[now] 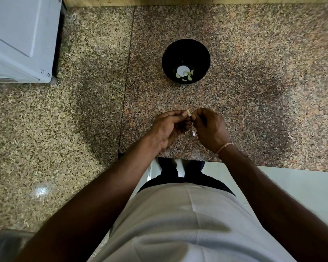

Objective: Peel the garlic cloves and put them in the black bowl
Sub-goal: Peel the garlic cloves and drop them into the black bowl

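A black bowl (186,61) stands on the speckled granite counter (254,82), with several peeled garlic cloves (187,75) lying in its bottom. Nearer the counter's front edge, my left hand (169,127) and my right hand (209,127) meet fingertip to fingertip. Between them they pinch one small pale garlic clove (189,112). A scrap of white skin (194,133) shows just below, between the two hands; whether it hangs or lies on the counter I cannot tell.
A white appliance (21,38) fills the counter's back left corner. A seam runs down the granite left of the bowl. The counter's front edge lies right below my wrists, with white floor tiles (292,186) beyond it.
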Action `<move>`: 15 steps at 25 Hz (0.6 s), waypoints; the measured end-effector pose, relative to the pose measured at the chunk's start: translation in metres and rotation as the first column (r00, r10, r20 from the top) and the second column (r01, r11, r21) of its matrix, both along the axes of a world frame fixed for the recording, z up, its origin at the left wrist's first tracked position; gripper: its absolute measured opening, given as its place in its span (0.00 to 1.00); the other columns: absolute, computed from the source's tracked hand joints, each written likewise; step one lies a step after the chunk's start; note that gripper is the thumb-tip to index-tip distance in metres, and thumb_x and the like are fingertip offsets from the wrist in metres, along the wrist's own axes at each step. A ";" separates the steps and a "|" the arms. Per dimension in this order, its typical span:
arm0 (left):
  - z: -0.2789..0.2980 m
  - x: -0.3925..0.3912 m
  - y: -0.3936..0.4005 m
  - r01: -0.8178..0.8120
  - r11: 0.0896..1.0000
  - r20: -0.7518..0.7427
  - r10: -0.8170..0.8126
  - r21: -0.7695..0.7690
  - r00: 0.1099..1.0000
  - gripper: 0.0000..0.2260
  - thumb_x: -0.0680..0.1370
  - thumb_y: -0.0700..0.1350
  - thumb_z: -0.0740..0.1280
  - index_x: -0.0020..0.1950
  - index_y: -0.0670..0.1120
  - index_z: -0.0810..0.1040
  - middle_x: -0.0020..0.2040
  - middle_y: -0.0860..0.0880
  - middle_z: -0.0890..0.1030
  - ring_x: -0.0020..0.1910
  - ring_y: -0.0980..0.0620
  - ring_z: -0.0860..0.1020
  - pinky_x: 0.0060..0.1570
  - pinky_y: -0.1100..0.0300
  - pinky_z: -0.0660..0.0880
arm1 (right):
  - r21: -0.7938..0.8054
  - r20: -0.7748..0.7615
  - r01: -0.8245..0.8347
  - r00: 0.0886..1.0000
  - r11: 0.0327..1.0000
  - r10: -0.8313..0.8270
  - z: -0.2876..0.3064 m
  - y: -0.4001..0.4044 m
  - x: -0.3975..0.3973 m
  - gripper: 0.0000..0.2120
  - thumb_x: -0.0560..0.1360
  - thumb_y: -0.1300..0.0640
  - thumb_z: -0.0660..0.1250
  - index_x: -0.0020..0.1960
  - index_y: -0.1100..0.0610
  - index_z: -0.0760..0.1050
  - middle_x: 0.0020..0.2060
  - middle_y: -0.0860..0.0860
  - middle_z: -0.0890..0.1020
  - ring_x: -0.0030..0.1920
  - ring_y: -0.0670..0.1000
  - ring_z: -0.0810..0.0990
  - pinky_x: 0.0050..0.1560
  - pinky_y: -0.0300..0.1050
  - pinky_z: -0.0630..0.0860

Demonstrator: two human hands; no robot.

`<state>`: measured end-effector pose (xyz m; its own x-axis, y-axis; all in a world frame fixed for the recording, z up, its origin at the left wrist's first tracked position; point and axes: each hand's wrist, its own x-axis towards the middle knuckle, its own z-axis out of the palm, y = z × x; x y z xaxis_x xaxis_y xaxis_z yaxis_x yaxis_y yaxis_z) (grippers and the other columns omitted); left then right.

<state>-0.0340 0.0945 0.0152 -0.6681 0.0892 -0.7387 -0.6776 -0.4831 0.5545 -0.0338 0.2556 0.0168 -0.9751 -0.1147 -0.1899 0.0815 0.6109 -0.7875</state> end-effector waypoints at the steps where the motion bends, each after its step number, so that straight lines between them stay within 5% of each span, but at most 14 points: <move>1: 0.001 0.000 0.000 -0.004 1.000 0.000 0.004 0.007 1.000 0.06 0.80 0.33 0.70 0.56 0.36 0.83 0.42 0.41 0.85 0.39 0.49 0.84 0.39 0.60 0.82 | -0.027 0.033 0.013 0.999 1.000 -0.012 -0.001 0.000 -0.001 0.08 0.82 0.58 0.65 0.46 0.57 0.79 0.33 0.47 0.79 0.30 0.45 0.73 0.30 0.40 0.67; 8: -0.002 0.001 -0.003 0.025 1.000 -0.014 -0.025 0.002 1.000 0.05 0.80 0.34 0.70 0.55 0.39 0.84 0.45 0.42 0.86 0.41 0.49 0.85 0.41 0.59 0.83 | -0.089 0.141 0.065 0.989 0.994 -0.052 -0.011 -0.001 -0.006 0.08 0.82 0.55 0.64 0.47 0.55 0.78 0.37 0.51 0.84 0.38 0.56 0.82 0.40 0.58 0.81; 15: -0.005 0.002 -0.002 -0.002 0.998 -0.004 0.002 -0.058 1.000 0.05 0.80 0.33 0.70 0.54 0.38 0.83 0.46 0.41 0.87 0.41 0.48 0.86 0.39 0.58 0.83 | 0.049 0.050 0.017 0.999 0.999 -0.019 -0.013 -0.004 -0.005 0.07 0.81 0.56 0.65 0.47 0.57 0.77 0.35 0.48 0.79 0.33 0.46 0.76 0.33 0.40 0.67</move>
